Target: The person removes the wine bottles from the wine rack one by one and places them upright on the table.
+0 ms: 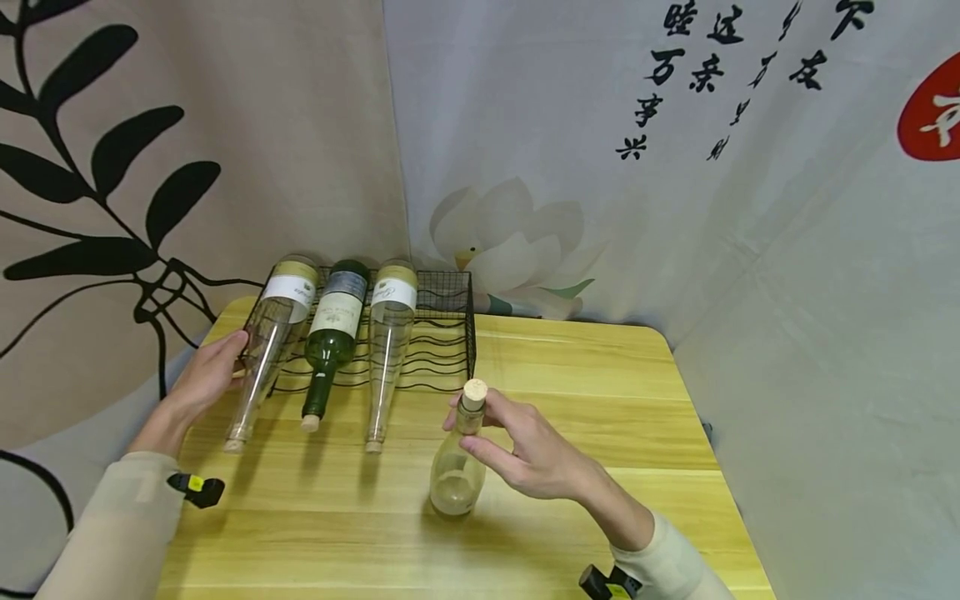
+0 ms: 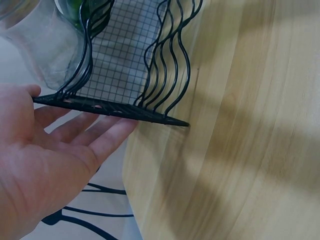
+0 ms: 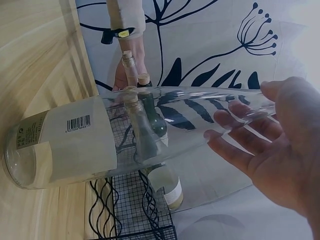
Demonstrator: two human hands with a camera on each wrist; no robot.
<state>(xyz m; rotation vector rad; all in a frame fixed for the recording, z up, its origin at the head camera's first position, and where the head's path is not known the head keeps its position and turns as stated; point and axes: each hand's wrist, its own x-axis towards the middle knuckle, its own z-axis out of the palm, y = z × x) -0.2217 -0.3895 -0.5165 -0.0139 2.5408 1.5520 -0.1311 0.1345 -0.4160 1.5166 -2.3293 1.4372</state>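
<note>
My right hand (image 1: 536, 450) grips the neck of a clear glass bottle (image 1: 457, 479) with a cork stopper (image 1: 475, 392). That bottle is about upright over the table's middle; whether its base touches the wood I cannot tell. A pale label with a barcode (image 3: 78, 123) shows on it in the right wrist view. At the left end of a black wire bottle rack (image 1: 450, 333), my left hand (image 1: 206, 379) touches the end frame with fairly straight fingers (image 2: 112, 137). Lying in the rack are a clear bottle (image 1: 273, 333), a green bottle (image 1: 330, 342) and another clear bottle (image 1: 390, 342), corks facing me.
The rack stands at the back left of the wooden table (image 1: 600, 400). Its right-hand section holds no bottle. Cloth hangings (image 1: 525, 125) with printed leaves and writing rise behind the table. A dark cable (image 1: 56, 492) curves at the far left.
</note>
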